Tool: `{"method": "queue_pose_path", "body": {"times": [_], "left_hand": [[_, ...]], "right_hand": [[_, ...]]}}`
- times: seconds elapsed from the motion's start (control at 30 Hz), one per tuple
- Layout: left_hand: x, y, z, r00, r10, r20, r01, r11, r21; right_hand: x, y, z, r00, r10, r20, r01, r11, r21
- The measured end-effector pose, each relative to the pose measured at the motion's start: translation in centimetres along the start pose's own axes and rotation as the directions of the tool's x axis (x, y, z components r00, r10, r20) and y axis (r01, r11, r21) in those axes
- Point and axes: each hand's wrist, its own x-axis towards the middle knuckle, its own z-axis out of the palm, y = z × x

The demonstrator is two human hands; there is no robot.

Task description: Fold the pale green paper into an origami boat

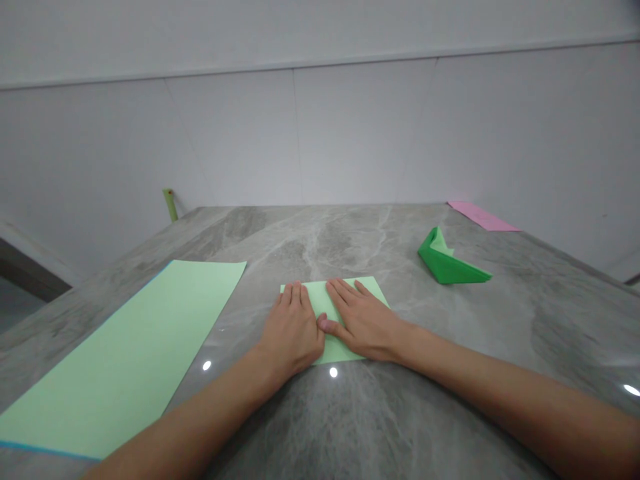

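Note:
A small sheet of light green paper (376, 287) lies flat on the table in front of me, much of it hidden under my hands. My left hand (294, 330) rests palm down on its left part, fingers stretched out and pointing away from me. On the right part lies my right hand (364, 320), also flat, with its fingers extended. The two thumbs meet near the middle of the paper. To the right, apart from both hands, stands a folded green paper boat (447, 261), darker outside and paler inside.
A large light green sheet (130, 347) with blue showing along its edges lies at the left. Pink paper (483, 217) sits at the back right edge of the grey marbled table (310, 433). Behind the table rises a pale wall (250, 133). A yellow-green strip (171, 204) shows beyond the back left corner.

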Motion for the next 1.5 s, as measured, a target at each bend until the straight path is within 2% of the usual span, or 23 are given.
{"method": "queue_pose_path", "body": {"times": [0.2, 0.3, 0.47, 0.5, 0.57, 0.67, 0.73, 0.83, 0.9, 1.0, 1.07, 1.17, 1.3, 1.4, 1.43, 1.5], "left_hand": [[-0.4, -0.8, 0.2, 0.992, -0.117, -0.052, 0.119, 0.992, 0.038], [-0.5, -0.9, 0.1, 0.988, -0.152, -0.027, 0.153, 0.987, 0.041], [-0.9, -0.6, -0.3, 0.981, -0.195, -0.027, 0.196, 0.978, 0.071], [-0.9, -0.6, -0.3, 0.988, -0.151, -0.035, 0.153, 0.986, 0.058], [-0.9, -0.7, -0.3, 1.000, 0.023, -0.019, -0.024, 1.000, -0.020], [-0.7, -1.3, -0.5, 0.951, 0.306, 0.046, -0.292, 0.937, -0.192], [-0.6, -1.9, -0.9, 0.908, 0.410, 0.083, -0.376, 0.888, -0.265], [-0.3, -2.9, -1.2, 0.863, 0.491, 0.117, -0.434, 0.840, -0.326], [0.0, -3.4, -1.2, 0.886, 0.446, 0.129, -0.389, 0.865, -0.316], [0.5, -4.0, -0.8, 0.957, 0.262, 0.124, -0.230, 0.946, -0.228], [0.8, -4.3, -0.4, 0.983, 0.146, 0.113, -0.124, 0.975, -0.182], [1.0, -4.5, 0.0, 0.993, 0.040, 0.110, -0.022, 0.987, -0.159], [1.0, -4.5, 0.2, 0.994, -0.064, 0.090, 0.078, 0.985, -0.154], [1.1, -4.6, 0.0, 0.985, -0.171, -0.026, 0.163, 0.967, -0.196], [1.2, -4.7, -0.2, 0.967, -0.236, -0.099, 0.207, 0.948, -0.242], [1.5, -4.8, -0.4, 0.884, -0.409, -0.226, 0.289, 0.858, -0.425]], "right_hand": [[-0.6, 0.2, -0.2, 0.994, 0.111, 0.011, -0.110, 0.990, -0.083], [-1.0, 0.8, -0.4, 0.985, 0.168, 0.032, -0.163, 0.980, -0.117], [-1.3, 1.6, -1.2, 0.925, 0.368, 0.095, -0.350, 0.922, -0.165], [-1.2, 1.6, -1.3, 0.918, 0.385, 0.098, -0.364, 0.913, -0.182], [-0.9, 1.6, -1.6, 0.934, 0.354, 0.052, -0.336, 0.918, -0.212], [-0.2, 1.7, -2.0, 0.980, 0.194, -0.031, -0.196, 0.957, -0.212], [0.3, 2.0, -2.2, 0.990, 0.137, -0.035, -0.141, 0.971, -0.194], [0.7, 2.8, -2.6, 0.981, 0.195, 0.012, -0.190, 0.967, -0.169], [0.8, 3.4, -2.9, 0.965, 0.250, 0.080, -0.239, 0.963, -0.126], [0.7, 3.7, -3.2, 0.940, 0.303, 0.159, -0.298, 0.953, -0.053], [0.6, 3.5, -3.4, 0.931, 0.331, 0.153, -0.325, 0.944, -0.064], [0.4, 2.8, -3.5, 0.912, 0.385, 0.140, -0.374, 0.922, -0.102], [0.4, 2.0, -3.8, 0.903, 0.385, 0.192, -0.393, 0.919, 0.007], [0.8, 2.0, -3.9, 0.930, 0.329, 0.166, -0.357, 0.915, 0.189], [1.0, 2.2, -3.8, 0.932, 0.341, 0.125, -0.363, 0.886, 0.287], [1.5, 2.6, -3.6, 0.906, 0.423, 0.033, -0.368, 0.745, 0.556]]}}
